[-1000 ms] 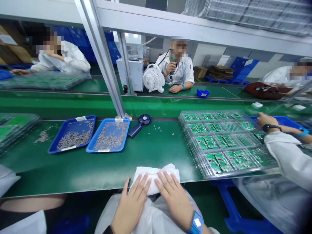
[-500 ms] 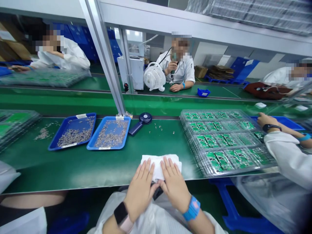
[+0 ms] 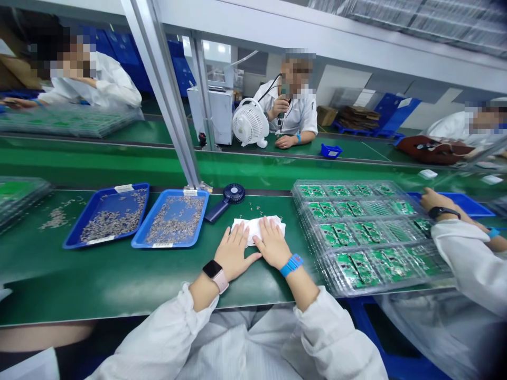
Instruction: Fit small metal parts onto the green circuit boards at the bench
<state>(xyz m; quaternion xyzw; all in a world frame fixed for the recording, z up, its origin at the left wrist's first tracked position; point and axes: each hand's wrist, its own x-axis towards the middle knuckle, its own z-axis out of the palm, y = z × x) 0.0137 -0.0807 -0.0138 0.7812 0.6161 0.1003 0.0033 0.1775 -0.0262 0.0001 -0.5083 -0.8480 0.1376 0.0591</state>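
The cloth [image 3: 257,230] now lies well up the green belt [image 3: 119,274], just below a scatter of small parts [image 3: 257,209] and near the handheld fan [image 3: 233,193]. Earlier it sat down by the belt's near edge. Both arms have reached forward, so the white sleeves [image 3: 158,338] now show. The left hand [image 3: 233,252], smartwatch [image 3: 214,273] on its wrist, rests flat with fingers slightly spread, tips on the cloth's left end and thumb out toward the other hand. The right hand [image 3: 273,244], blue band [image 3: 292,265] on its wrist, lies flat on the cloth with fingers close together. Neither hand pinches or grips. Two blue trays [image 3: 203,219] of small metal parts sit left of the hands. Clear trays of green PCBs [image 3: 368,232] are stacked to the right, just beyond the right hand. Further right, a co-worker's hand [image 3: 438,201] reaches over a blue tray [image 3: 471,207].
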